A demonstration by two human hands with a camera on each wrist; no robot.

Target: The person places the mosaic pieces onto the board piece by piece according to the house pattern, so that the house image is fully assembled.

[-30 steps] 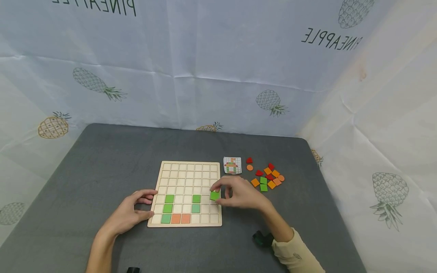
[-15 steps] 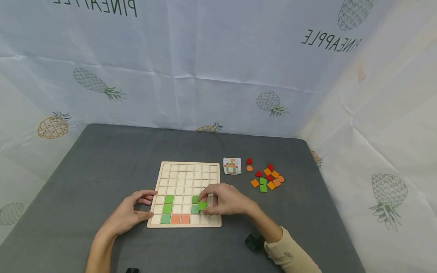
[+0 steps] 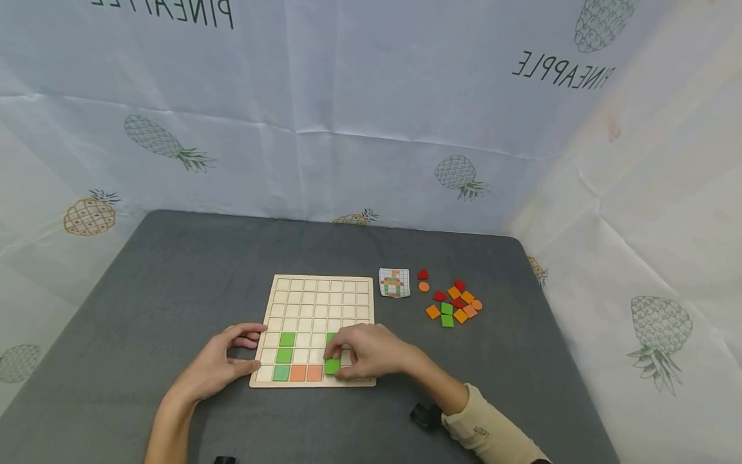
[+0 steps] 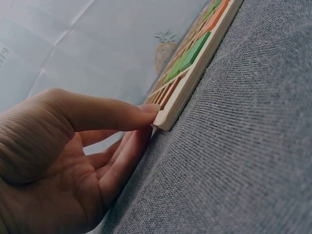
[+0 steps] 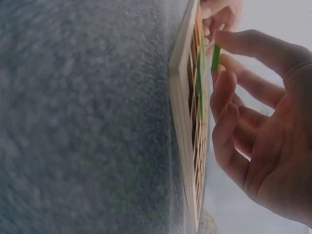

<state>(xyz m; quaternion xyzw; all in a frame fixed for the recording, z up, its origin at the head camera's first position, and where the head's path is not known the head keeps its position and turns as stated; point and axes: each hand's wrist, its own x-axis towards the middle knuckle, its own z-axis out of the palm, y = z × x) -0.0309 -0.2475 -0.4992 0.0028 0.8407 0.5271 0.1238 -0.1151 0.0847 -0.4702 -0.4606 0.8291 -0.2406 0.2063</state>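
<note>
L hand (image 3: 219,359) is resting w/ thumb & index apart, other fingers curling in; R hand (image 3: 373,351) is pinching btwn thumb & fingertip, other fingers bending loosely. L forearm (image 3: 169,428) is slanting fr. lower L, R forearm (image 3: 436,385) fr. lower R.

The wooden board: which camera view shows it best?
The head view, because it shows the wooden board from above and nearly whole, with the right hand covering part. The left wrist view shows one corner and some of its top, steeply slanted; the right wrist view shows it almost edge-on.
</note>
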